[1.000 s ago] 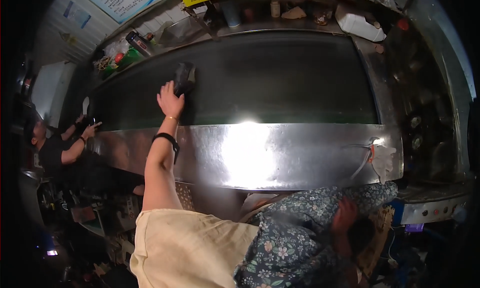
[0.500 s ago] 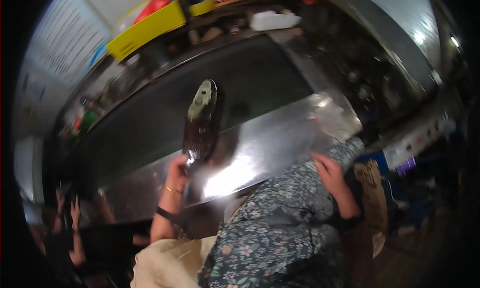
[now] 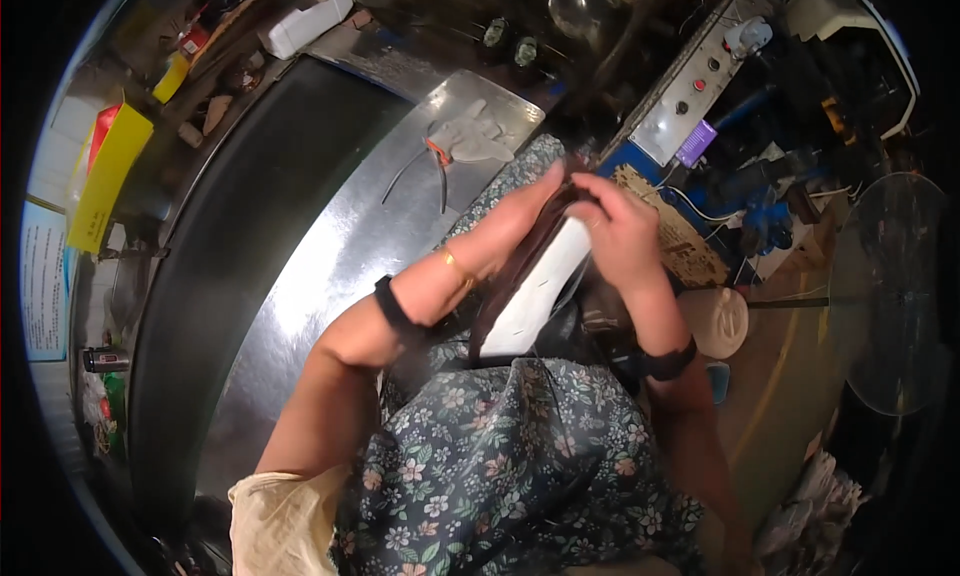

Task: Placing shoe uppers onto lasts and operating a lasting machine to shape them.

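Gripping a dark shoe [image 3: 490, 311] close to the body

The shoe is tilted in front of the person, its white, sole-shaped face turned upward and framed by a dark brown edge. Its near end sits just over a flowered apron [image 3: 510, 456], and its far end leans to the right, between the two palms.

The left hand [image 3: 525, 206] wraps the shoe's left side near the far end. One digit lies along the dark edge; the others are mostly hidden by the shoe, so I cannot tell how tightly they press. The right hand [image 3: 625, 231] pinches the far end, fingers curled together over the top and thumb side set against the white face. A gold bracelet [image 3: 458, 268] and a black band [image 3: 398, 311] circle the left forearm.

To the left stands a shiny metal table [image 3: 330, 206], with a long dark belt-like surface [image 3: 280, 146] running along its left side. On the table's far part lie orange and grey pliers [image 3: 438, 156], just beside a pale glove [image 3: 475, 138]. Beyond, at the far left, is a white plastic jug [image 3: 308, 26]; a yellow box [image 3: 108, 176] stands out at the left.

At the far right, a purple box [image 3: 697, 143] adjoins a control panel [image 3: 690, 86] with knobs, near a ragged tan board [image 3: 680, 241].
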`<act>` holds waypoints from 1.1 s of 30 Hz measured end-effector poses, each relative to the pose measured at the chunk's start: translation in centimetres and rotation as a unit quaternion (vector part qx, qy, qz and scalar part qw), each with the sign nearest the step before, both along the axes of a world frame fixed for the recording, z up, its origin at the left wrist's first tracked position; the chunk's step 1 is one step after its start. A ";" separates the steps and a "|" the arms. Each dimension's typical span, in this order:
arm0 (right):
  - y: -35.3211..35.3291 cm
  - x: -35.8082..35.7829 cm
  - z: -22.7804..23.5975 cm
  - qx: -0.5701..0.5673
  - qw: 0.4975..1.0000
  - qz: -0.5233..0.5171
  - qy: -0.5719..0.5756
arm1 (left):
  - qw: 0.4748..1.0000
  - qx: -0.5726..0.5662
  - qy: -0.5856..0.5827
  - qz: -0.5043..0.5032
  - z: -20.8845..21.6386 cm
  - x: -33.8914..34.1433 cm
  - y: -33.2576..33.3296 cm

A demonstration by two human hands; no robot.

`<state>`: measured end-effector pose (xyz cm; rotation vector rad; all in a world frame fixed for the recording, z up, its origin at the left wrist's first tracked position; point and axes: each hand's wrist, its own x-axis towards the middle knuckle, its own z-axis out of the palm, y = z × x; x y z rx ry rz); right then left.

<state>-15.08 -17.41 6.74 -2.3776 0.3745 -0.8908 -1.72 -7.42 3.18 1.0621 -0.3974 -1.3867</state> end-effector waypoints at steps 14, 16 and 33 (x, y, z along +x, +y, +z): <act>-4.0 2.3 -8.9 0.306 0.951 0.047 0.003 | 0.886 -0.044 -0.461 -0.033 -4.7 2.1 -1.1; -5.1 2.9 -9.8 0.267 0.961 0.070 0.034 | 0.908 -0.071 -0.413 -0.009 -5.3 2.5 -1.3; -3.2 0.7 -13.1 0.515 0.843 0.154 0.000 | 0.968 -0.058 -0.207 0.126 -9.0 4.6 -1.8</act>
